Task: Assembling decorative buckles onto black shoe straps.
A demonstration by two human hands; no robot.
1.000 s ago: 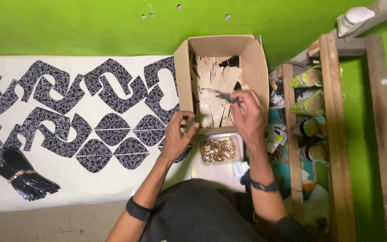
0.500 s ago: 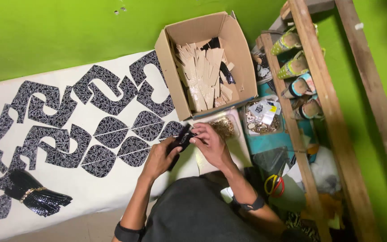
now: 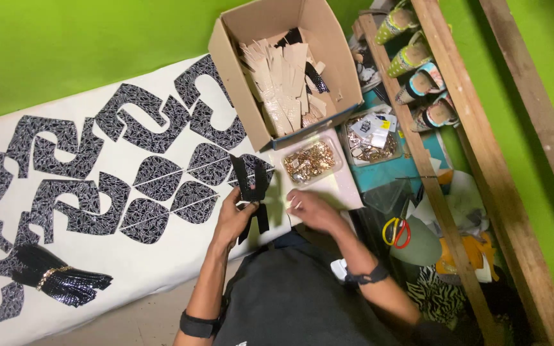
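Over white sheet, left hand (image 3: pixel 233 218) now alone gripping black straps (image 3: pixel 252 182)

Black strap pieces (image 3: pixel 252 186), crossed in V, upright above white table edge.

1 cardboard box (image 3: pixel 226 57), 2 clear trays (image 3: pixel 335 163), 4 shoes (image 3: pixel 421 83), 1 scissors (image 3: pixel 397 232).
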